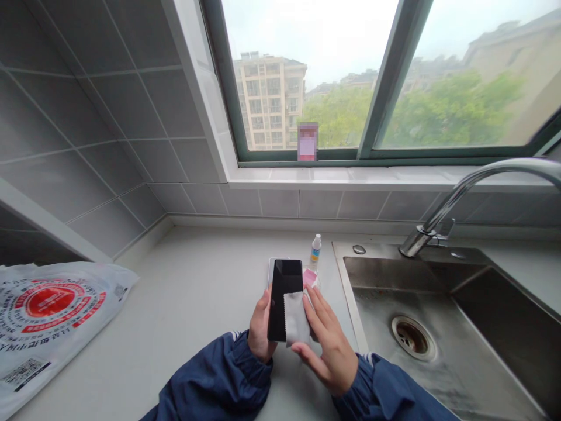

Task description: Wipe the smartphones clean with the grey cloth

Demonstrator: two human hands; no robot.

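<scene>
Countertop (193, 304), pale and matte, is spanning the lower left and centre of the frame; a stainless sink (482, 327) with brushed, water-marked walls and a round drain is taking the lower right, its curved chrome faucet (464, 193) arching in from the right edge. Printed plastic bag (48, 316), crinkled, white with a red roundel, is lying at the left edge. Phone (283, 292), a flat glossy black slab, is being held upright at lower centre, the left hand (259, 327) gripping its lower edge from behind. Right hand (326, 339) is pressing flat, fingers extended, on a small grey cloth (295, 318), soft and square, against the screen's lower half. Judged step: wiping the glass, the upper half seemingly still wanting firm, even strokes. Small dropper bottle (315, 249), white-capped, is standing just behind the phone near the sink's rim, beside a pink packet (309, 276).
</scene>
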